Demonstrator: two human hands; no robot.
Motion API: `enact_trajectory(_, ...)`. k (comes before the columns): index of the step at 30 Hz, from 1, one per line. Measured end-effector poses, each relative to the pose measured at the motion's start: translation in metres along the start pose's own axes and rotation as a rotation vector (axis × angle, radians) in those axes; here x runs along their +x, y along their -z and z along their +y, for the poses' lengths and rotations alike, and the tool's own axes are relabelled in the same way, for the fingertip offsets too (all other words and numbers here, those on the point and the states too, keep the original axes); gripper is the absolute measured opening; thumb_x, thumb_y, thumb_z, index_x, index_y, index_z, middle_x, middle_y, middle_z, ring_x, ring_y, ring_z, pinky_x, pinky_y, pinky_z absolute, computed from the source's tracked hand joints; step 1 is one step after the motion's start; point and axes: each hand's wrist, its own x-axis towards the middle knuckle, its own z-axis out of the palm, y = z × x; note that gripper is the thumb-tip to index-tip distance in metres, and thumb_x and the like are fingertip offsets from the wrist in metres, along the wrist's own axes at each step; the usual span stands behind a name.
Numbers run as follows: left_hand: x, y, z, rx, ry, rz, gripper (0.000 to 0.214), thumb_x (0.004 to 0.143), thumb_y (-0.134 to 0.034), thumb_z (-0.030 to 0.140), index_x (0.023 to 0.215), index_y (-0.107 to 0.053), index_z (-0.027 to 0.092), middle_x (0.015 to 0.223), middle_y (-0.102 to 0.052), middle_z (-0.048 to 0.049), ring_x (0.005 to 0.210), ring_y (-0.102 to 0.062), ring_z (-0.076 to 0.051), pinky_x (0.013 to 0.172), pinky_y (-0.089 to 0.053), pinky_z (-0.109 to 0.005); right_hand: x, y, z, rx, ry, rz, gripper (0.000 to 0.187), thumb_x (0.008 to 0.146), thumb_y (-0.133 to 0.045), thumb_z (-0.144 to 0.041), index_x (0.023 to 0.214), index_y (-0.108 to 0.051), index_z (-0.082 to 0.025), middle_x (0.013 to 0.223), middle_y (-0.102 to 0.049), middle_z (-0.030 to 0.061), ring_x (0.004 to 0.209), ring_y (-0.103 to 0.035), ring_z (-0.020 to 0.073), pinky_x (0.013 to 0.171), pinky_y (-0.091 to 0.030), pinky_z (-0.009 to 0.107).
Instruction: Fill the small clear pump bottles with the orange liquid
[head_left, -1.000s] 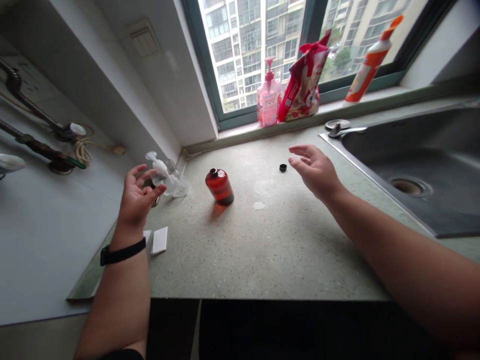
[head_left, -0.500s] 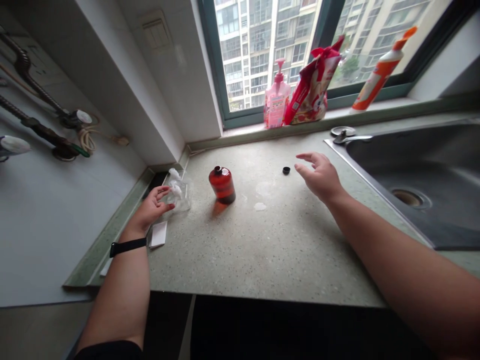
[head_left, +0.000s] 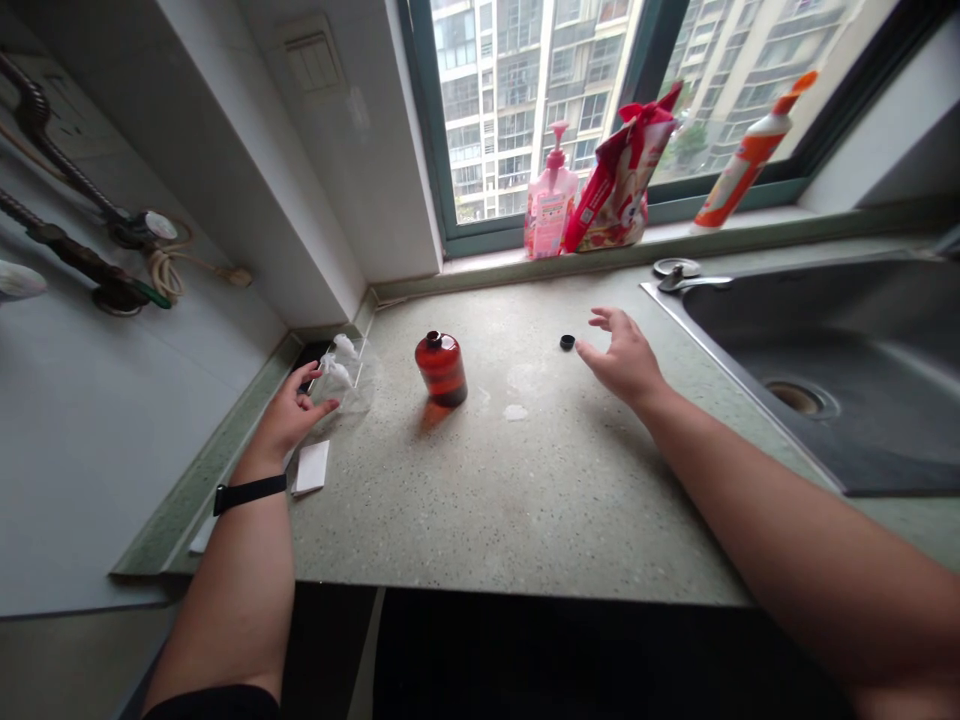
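A small red bottle (head_left: pixel 441 368) stands upright and uncapped in the middle of the speckled counter (head_left: pixel 525 490). A small black cap (head_left: pixel 567 342) lies to its right. My right hand (head_left: pixel 621 355) hovers just right of the cap, fingers spread, holding nothing. My left hand (head_left: pixel 294 412), with a black band on the wrist, rests at the counter's left edge. Its fingers are loosely apart beside a clear plastic bag (head_left: pixel 352 375) with a white pump head (head_left: pixel 336 368) in it. The fingertips are close to the bag; whether they touch it is unclear.
A white card (head_left: pixel 311 467) lies by my left wrist. A pink pump bottle (head_left: pixel 550 208), a red pouch (head_left: pixel 622 180) and an orange-and-white bottle (head_left: pixel 742 160) stand on the windowsill. A steel sink (head_left: pixel 840 360) fills the right. Hoses (head_left: pixel 90 270) run along the left wall.
My left hand came down from mid-air and set the clear bag with the pump head on the counter. My right hand drifted left and down toward the black cap.
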Motion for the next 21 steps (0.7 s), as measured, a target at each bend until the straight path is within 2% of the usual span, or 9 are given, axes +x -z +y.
enact_trajectory(6, -0.002, -0.002, 0.005, 0.114, -0.047, 0.009, 0.102, 0.074, -0.085, 0.053, 0.164, -0.046, 0.023, 0.157, -0.06, -0.0175, 0.064, -0.054, -0.008, 0.064, -0.053, -0.028, -0.003, -0.01, 0.001, -0.219, 0.013, -0.14, 0.063, 0.089, -0.063, -0.033, 0.15, -0.064, -0.018, 0.144, -0.07, 0.0206, 0.136, -0.063, 0.0413, 0.117, -0.051, 0.061)
enact_trajectory(8, -0.003, -0.002, 0.007, 0.159, -0.058, 0.021, 0.102, 0.076, -0.083, 0.051, 0.166, -0.044, 0.023, 0.158, -0.06, -0.0182, 0.066, -0.056, -0.01, 0.068, -0.055, -0.031, -0.004, -0.013, 0.001, -0.267, 0.025, -0.19, 0.063, 0.09, -0.063, -0.033, 0.151, -0.066, -0.017, 0.147, -0.07, 0.0201, 0.136, -0.063, 0.0414, 0.118, -0.051, 0.061)
enact_trajectory(10, -0.003, -0.003, 0.009, 0.198, -0.047, 0.017, 0.112, 0.073, -0.086, 0.055, 0.169, -0.039, 0.022, 0.16, -0.057, -0.0203, 0.07, -0.06, -0.014, 0.073, -0.058, -0.036, -0.004, -0.015, 0.002, -0.282, 0.039, -0.212, 0.06, 0.09, -0.063, -0.032, 0.149, -0.069, -0.02, 0.146, -0.072, 0.0174, 0.135, -0.064, 0.0403, 0.118, -0.051, 0.06)
enact_trajectory(12, -0.003, -0.008, 0.014, 0.245, -0.019, 0.039, 0.128, 0.067, -0.091, 0.063, 0.172, -0.034, 0.019, 0.16, -0.055, -0.0231, 0.081, -0.068, -0.021, 0.082, -0.061, -0.043, -0.003, -0.017, 0.003, -0.289, 0.047, -0.218, 0.057, 0.091, -0.063, -0.03, 0.147, -0.072, -0.023, 0.145, -0.073, 0.0154, 0.134, -0.064, 0.0394, 0.119, -0.051, 0.059)
enact_trajectory(14, -0.004, -0.015, 0.021, 0.308, -0.003, 0.112, 0.134, 0.063, -0.093, 0.07, 0.172, -0.033, 0.017, 0.156, -0.057, -0.0244, 0.103, -0.072, -0.033, 0.096, -0.061, -0.051, -0.001, -0.019, 0.004, -0.297, 0.053, -0.221, 0.055, 0.092, -0.062, -0.029, 0.145, -0.073, -0.024, 0.146, -0.073, 0.0146, 0.135, -0.064, 0.0391, 0.119, -0.051, 0.06)
enact_trajectory(17, -0.007, -0.029, 0.031, 0.388, -0.024, 0.196, 0.128, 0.067, -0.09, 0.072, 0.168, -0.035, 0.016, 0.148, -0.061, -0.0235, 0.136, -0.062, -0.045, 0.114, -0.053, -0.058, 0.001, -0.021, 0.004, -0.306, 0.065, -0.233, 0.05, 0.093, -0.061, -0.027, 0.14, -0.077, -0.026, 0.148, -0.073, 0.0128, 0.138, -0.063, 0.0385, 0.12, -0.049, 0.061)
enact_trajectory(21, -0.009, -0.039, 0.038, 0.406, -0.024, 0.207, 0.112, 0.076, -0.087, 0.061, 0.165, -0.035, 0.017, 0.14, -0.065, -0.0205, 0.141, -0.061, -0.044, 0.116, -0.052, -0.058, 0.002, -0.018, 0.001, -0.314, 0.085, -0.256, 0.04, 0.095, -0.059, -0.024, 0.127, -0.082, -0.026, 0.139, -0.077, 0.0129, 0.131, -0.066, 0.0385, 0.118, -0.049, 0.062)
